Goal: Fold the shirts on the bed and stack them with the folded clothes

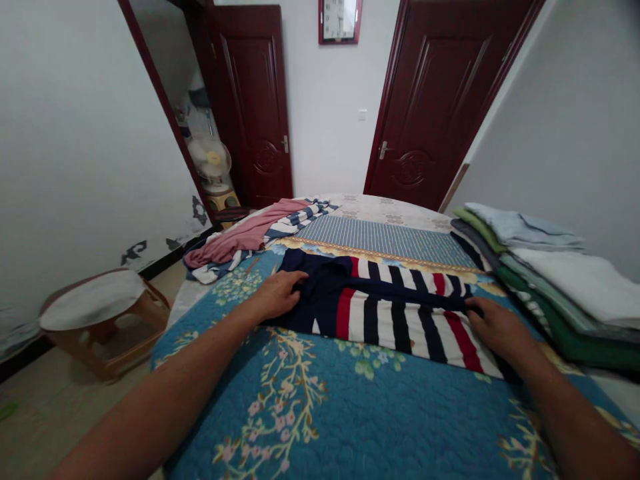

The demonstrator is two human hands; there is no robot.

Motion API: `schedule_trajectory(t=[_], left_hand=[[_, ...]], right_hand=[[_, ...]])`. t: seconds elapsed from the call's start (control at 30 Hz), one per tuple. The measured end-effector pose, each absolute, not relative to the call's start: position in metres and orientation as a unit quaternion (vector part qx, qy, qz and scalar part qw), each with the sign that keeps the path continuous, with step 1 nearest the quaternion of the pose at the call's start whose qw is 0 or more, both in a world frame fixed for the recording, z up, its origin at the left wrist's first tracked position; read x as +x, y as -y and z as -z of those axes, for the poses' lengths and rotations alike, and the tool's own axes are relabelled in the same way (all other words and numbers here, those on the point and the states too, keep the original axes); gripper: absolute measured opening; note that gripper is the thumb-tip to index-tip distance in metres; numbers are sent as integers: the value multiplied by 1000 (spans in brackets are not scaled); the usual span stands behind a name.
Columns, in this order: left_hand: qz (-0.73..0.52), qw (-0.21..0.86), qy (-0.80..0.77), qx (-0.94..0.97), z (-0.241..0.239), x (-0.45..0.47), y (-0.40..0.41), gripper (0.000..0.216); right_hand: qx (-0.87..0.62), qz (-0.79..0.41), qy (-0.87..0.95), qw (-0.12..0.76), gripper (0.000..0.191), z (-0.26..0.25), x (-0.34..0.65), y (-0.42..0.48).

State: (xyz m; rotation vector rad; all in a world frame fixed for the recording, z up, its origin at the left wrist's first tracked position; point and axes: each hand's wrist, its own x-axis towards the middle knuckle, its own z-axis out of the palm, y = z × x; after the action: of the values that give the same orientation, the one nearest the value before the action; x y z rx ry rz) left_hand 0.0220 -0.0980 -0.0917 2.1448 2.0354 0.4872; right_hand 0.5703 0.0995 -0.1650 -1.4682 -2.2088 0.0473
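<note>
A garment, likely a shirt (385,300), lies long and narrow across the bed-like surface, navy at its left end and striped white, navy and red towards the right. At the navy end, my left hand (280,295) has its fingers closed on the cloth near the edge. My right hand (493,325) pinches the striped end, its fingertips partly hidden by the fabric. Between the two hands the cloth is stretched fairly flat, with a navy strip running along its middle. Beneath it is a blue quilted cover (400,407) with a floral print.
On the right stands a stack of folded clothes (565,280). A pink garment (250,233) and a blue-and-white striped cloth (300,219) lie loosely at the far left. A stool (100,300) is on the floor to the left, and a fan (210,160) stands beyond the doorway.
</note>
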Motion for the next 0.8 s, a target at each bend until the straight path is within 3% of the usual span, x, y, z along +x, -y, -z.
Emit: schedule_trajectory(t=[0.1,0.23,0.37,0.5,0.8], left_hand=[[-136,40,-710,690,89,39,89,59],[-193,39,-716,670,93,47,71,31],[-311,74,-722,613,102,25,67,22],[-316,78,-738,591,102,1,76,15],[-249,10,-711,658,90,49,59,48]], right_hand=[[-543,11,806,237,30,163,561,-98],[-568,32,775,275,29,158,556,-90],[-583,51,753,302,30,159,559,-86],[-562,47,780,271,27,161,561,-87],[-543,40,801,249,30,155,555,-82]])
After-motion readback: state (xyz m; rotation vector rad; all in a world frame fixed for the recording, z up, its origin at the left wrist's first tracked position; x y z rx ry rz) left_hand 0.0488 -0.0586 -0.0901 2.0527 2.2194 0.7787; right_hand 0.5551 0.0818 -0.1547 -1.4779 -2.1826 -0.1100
